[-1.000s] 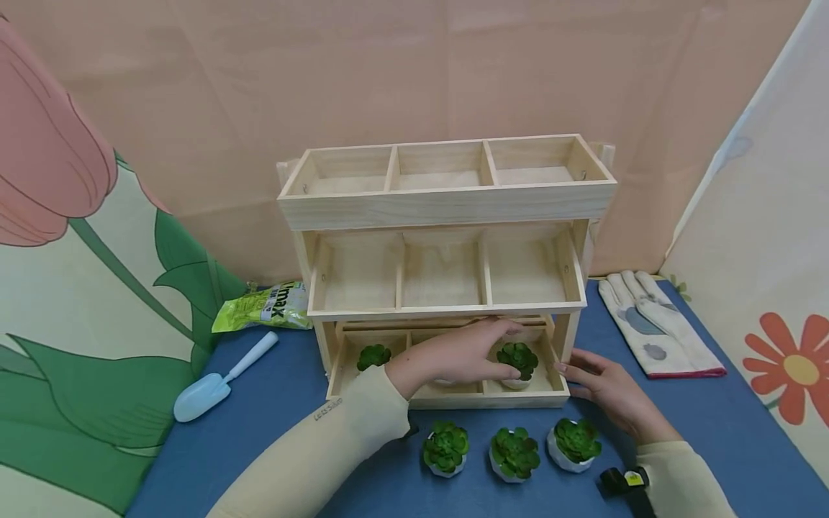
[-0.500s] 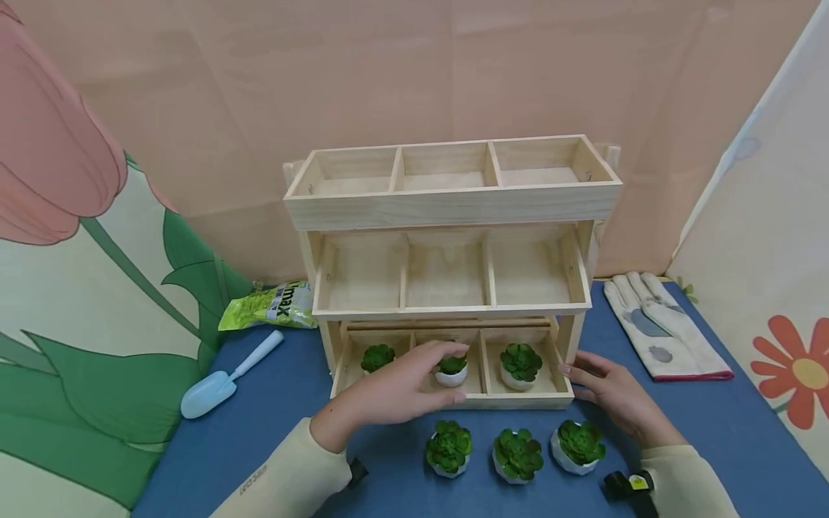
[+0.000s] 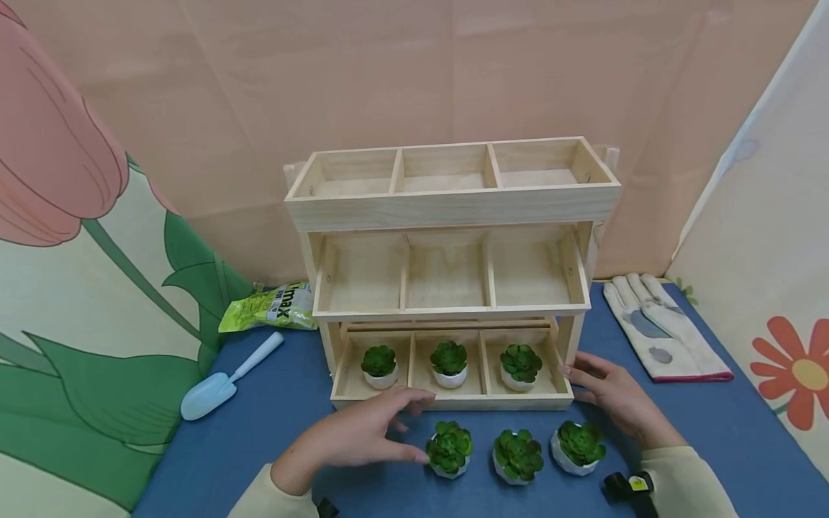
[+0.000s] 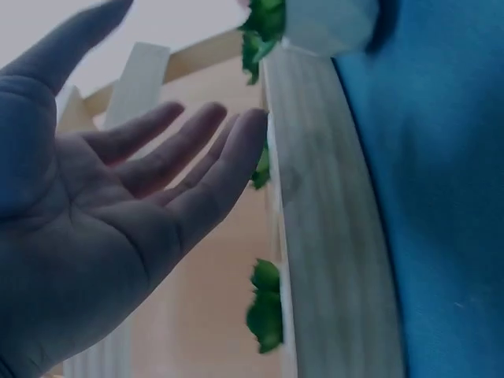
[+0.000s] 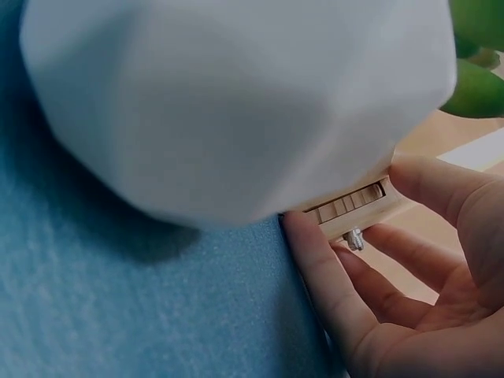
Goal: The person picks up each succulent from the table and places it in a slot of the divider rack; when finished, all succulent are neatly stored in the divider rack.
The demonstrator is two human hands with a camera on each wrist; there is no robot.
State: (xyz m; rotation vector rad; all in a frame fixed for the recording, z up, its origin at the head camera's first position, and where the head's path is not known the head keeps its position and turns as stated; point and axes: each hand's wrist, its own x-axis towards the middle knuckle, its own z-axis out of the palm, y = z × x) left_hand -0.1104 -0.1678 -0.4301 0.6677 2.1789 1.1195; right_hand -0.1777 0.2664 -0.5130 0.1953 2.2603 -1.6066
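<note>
A three-tier wooden planter stand [image 3: 453, 210] faces me. In its bottom tray [image 3: 363, 396], each of the three compartments holds one potted succulent: left [image 3: 379, 365], middle [image 3: 450, 363] and right [image 3: 521, 365]. Three more stand before it on the cloth: the left succulent [image 3: 448, 449], the middle succulent [image 3: 517, 456] and the right succulent [image 3: 578, 447]. My left hand [image 3: 363, 432] is spread, thumb tip right at the front left succulent, holding nothing; its palm shows in the left wrist view. My right hand [image 5: 425, 291] holds the bottom tray's right end between thumb and fingers.
A pale blue trowel [image 3: 223, 381] lies at left, near a green packet [image 3: 272, 306] beside the stand. White work gloves [image 3: 660, 327] lie at right. The stand's middle tier [image 3: 447, 277] and top tier [image 3: 447, 169] have three compartments each. Blue cloth [image 3: 699, 446] covers the table.
My left hand has drawn back from the bottom tray's right compartment, past the middle one, to the front left succulent. My right hand stays at the tray's right end.
</note>
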